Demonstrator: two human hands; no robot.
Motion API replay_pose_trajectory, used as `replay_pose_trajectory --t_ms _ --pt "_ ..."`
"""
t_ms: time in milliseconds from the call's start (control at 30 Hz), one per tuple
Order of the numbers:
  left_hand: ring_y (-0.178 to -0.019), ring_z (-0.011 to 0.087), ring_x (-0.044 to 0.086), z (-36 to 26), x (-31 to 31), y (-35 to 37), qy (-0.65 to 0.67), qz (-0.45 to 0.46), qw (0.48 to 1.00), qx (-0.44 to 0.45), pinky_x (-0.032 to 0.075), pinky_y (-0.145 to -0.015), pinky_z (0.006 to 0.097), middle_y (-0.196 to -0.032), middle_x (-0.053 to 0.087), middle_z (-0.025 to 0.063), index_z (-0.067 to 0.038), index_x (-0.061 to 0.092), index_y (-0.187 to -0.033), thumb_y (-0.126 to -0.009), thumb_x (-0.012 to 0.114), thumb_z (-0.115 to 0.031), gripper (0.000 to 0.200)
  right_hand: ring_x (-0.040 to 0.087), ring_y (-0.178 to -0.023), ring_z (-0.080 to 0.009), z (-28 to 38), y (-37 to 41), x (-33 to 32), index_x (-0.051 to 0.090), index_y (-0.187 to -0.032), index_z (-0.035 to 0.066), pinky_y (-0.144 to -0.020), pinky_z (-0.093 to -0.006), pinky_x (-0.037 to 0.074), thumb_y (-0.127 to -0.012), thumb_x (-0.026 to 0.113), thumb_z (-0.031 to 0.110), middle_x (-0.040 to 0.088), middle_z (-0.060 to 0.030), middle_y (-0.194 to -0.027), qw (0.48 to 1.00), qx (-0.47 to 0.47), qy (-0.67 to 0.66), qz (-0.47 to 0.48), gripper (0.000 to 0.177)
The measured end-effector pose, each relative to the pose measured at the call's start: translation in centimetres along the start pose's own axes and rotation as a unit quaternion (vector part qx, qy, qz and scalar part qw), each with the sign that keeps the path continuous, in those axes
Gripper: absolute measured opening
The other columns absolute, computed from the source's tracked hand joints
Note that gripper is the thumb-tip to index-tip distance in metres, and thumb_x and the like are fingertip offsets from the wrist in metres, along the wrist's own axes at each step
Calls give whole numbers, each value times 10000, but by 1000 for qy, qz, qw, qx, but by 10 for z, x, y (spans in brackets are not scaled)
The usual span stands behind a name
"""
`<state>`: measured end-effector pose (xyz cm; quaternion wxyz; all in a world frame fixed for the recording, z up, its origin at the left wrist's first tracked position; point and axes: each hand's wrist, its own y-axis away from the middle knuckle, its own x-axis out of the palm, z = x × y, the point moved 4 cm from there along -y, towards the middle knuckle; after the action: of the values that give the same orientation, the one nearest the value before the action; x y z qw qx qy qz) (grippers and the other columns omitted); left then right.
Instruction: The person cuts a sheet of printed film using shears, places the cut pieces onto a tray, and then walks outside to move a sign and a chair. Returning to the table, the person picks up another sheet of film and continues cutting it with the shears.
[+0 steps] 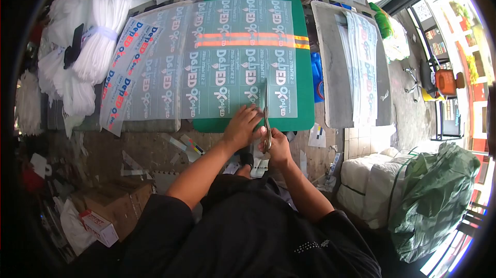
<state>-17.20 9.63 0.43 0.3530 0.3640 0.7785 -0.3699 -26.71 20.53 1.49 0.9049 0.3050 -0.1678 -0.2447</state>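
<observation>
A clear transfer sheet (232, 56) printed with rows of white DepED logos lies over a green mat (305, 97) that has an orange reflective stripe. My left hand (242, 127) presses flat on the sheet's near edge. My right hand (279, 146) grips scissors (266, 128), blades pointing away from me into the sheet's near edge beside the left hand. A cut strip (260, 167) hangs below my hands.
More printed sheets (132, 66) lie left of the mat, next to bundles of white fabric (98, 30). A grey board (336, 71) with further sheets sits right. Offcuts litter the floor (155, 149). Cardboard boxes (111, 200) stand lower left, white sacks and a green bag (434, 200) lower right.
</observation>
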Motion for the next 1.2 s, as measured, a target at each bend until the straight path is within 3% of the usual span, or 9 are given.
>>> replay_pose_trajectory --t_ms 67,133,267,400,533,767,867,1100,1200 --pt "-1308 323 417 -3 4 0 -59 64 996 10 286 -1118 478 -1303 502 150 -99 553 -1268 -825 644 -345 514 553 -554 -92 6 -2 -1 569 -888 47 -533 -222 446 -886 677 447 562 -11 -650 1000 0 1 -1 414" --pt "-1312 331 403 -5 2 -1 -73 81 994 23 280 -1113 496 -1303 493 149 -109 529 -1307 -814 643 -382 575 548 -549 -96 7 -5 -2 566 -881 41 -523 -228 438 -884 679 447 565 -15 -650 999 2 -52 13 421" --pt "-1294 373 375 -10 5 -7 -96 114 988 36 262 -1107 544 -1305 443 168 -179 428 -1428 -823 599 -421 673 534 -541 -90 13 -5 -5 566 -881 32 -515 -232 426 -887 680 438 571 -14 -646 999 -32 -19 35 421" --pt "-1242 363 409 -4 15 -7 -125 91 987 40 287 -1073 546 -1249 462 164 -179 427 -1430 -829 574 -458 679 528 -535 -81 19 -6 -5 578 -896 15 -508 -230 417 -899 672 413 577 -15 -631 998 -35 61 4 409" --pt "-1214 349 424 -5 12 -8 -100 67 991 54 313 -1041 550 -1213 467 152 -174 440 -1412 -787 627 -451 709 548 -536 -86 21 -24 -11 594 -895 -12 -498 -237 429 -901 668 408 591 -27 -629 988 -66 139 -13 426" --pt "-1235 343 415 -2 14 -8 -102 73 991 51 316 -1037 552 -1251 464 150 -115 531 -1219 -696 714 -473 659 587 -550 -109 30 -37 -12 626 -907 -44 -493 -255 458 -870 706 400 621 -51 -665 992 -47 115 -20 452" --pt "-1242 347 413 -3 12 -9 -106 91 989 48 308 -1042 552 -1259 465 151 -88 529 -1210 -682 724 -494 694 586 -551 -104 33 -39 -12 624 -918 -44 -492 -253 459 -866 709 408 625 -53 -670 991 -45 125 -9 462" --pt "-1229 354 430 -7 6 -12 -89 65 993 49 311 -1042 552 -1255 490 164 -47 512 -1224 -703 720 -508 726 581 -545 -102 35 -53 -11 626 -928 -52 -489 -250 456 -874 679 469 611 -51 -637 989 -56 135 -25 527" --pt "-1229 341 438 -9 4 -13 -106 70 991 43 325 -1038 533 -1253 521 146 -57 543 -1223 -786 644 -569 681 580 -543 -104 37 -57 -9 625 -924 -56 -492 -251 459 -873 672 492 612 -59 -632 990 -63 127 -24 552"
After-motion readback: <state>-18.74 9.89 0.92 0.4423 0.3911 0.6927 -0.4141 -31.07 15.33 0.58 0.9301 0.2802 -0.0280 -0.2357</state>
